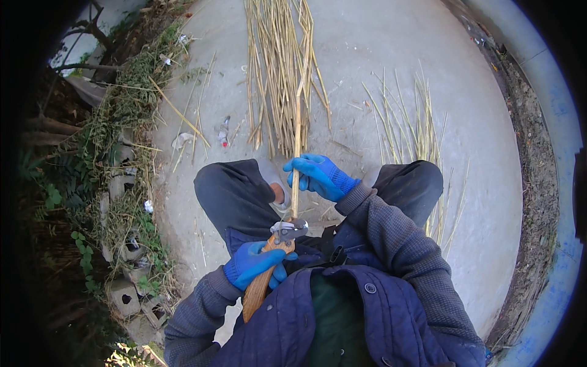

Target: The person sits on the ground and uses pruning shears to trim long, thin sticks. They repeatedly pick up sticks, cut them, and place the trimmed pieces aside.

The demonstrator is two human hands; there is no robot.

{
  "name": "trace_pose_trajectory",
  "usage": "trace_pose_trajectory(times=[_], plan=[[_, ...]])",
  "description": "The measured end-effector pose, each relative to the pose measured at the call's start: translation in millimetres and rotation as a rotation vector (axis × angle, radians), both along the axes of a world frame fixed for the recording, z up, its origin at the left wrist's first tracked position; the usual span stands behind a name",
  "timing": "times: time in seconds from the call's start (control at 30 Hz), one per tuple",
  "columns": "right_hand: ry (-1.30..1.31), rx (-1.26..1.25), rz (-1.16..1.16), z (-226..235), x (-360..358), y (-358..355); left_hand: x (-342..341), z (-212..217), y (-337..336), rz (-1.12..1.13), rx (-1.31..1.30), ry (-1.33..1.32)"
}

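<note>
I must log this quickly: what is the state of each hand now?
Left hand: closed around the wooden-handled cutter.
Right hand: closed around a thin cane stalk.

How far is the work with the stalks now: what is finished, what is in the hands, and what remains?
Done, it seems: a thinner spread of stalks lies apart on the concrete floor. In hand: the right hand grips one stalk upright, and the left hand holds wooden-handled shears with the metal head at the stalk's lower end. Left: the thick bundle ahead looks untouched.
</note>
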State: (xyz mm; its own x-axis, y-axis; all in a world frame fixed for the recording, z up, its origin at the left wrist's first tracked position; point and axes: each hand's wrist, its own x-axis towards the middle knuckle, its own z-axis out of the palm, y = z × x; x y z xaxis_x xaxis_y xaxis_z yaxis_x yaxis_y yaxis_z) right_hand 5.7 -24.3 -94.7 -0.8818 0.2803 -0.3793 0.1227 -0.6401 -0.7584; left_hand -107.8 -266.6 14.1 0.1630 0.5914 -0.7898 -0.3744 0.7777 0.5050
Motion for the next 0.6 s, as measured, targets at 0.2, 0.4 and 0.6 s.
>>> trace_pose_trajectory(times=[0.2, 0.4, 0.6], plan=[[-0.039, 0.108, 0.046, -1, 11, -22, -4, -2, 4, -0.050, -0.045, 0.062], [0.001, -0.188, -0.109, -6, 14, -19, 5, -8, 3, -0.253, 0.047, 0.307], [0.056, -0.368, -0.442, -13, -37, 18, 15, -9, -4, -0.256, 0.178, 0.385]])
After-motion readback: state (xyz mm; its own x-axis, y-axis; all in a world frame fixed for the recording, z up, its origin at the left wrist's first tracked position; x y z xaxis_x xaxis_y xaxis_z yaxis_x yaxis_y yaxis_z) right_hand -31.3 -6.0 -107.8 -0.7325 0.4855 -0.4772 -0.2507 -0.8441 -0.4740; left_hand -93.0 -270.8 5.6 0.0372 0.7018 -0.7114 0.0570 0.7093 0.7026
